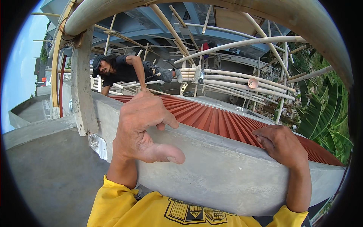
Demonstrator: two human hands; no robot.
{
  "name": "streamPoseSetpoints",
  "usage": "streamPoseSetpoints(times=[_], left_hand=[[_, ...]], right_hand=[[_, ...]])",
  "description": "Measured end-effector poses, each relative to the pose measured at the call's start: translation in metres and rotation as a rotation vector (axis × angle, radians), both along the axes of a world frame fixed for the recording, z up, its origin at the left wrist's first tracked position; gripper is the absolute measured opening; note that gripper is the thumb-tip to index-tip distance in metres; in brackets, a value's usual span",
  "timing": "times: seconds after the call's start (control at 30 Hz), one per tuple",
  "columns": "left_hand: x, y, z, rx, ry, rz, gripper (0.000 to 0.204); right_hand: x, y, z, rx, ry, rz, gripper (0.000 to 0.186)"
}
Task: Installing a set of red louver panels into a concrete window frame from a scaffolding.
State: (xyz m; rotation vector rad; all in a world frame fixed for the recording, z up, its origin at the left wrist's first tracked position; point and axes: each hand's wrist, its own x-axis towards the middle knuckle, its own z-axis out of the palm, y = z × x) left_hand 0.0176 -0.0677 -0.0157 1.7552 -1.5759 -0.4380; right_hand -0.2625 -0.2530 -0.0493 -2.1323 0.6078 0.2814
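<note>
My left hand [145,132] is raised over a grey concrete parapet [211,164], open, its thumb stretched out apart from the bent fingers and nothing visible in it. My right hand [278,142] lies over the parapet's top edge, fingers curled round it beside red corrugated sheeting [206,117] that runs along the far side. A co-worker [123,72] in dark clothing leans toward the parapet beyond my left hand; that person's nearer hand is partly hidden behind mine.
A concrete post [85,87] stands at the left beside lower concrete surfaces [45,159]. A thick curved pole [109,11] crosses overhead. Bamboo scaffolding [242,89] fills the space below beyond the sheeting, with banana leaves [321,113] at the right.
</note>
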Motion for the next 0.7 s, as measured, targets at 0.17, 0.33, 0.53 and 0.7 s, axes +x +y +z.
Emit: streamPoseSetpoints(times=[0.17,0.33,0.53,0.7], left_hand=[[-0.027,-0.003,0.02,0.029,0.042,-0.141,0.089],[-0.047,-0.005,0.023,0.023,0.277,-0.187,0.087],[-0.055,-0.002,0.024,0.02,0.385,-0.096,0.073],[-0.06,0.0,0.02,-0.005,0.34,-0.089,0.072]], right_hand=[[0.002,0.0,-0.004,-0.005,0.019,0.012,0.019],[0.003,0.002,0.0,-0.004,0.037,-0.03,0.02],[0.009,0.003,0.002,0.019,0.065,-0.036,0.019],[0.005,0.007,0.002,-0.033,0.029,-0.038,0.019]])
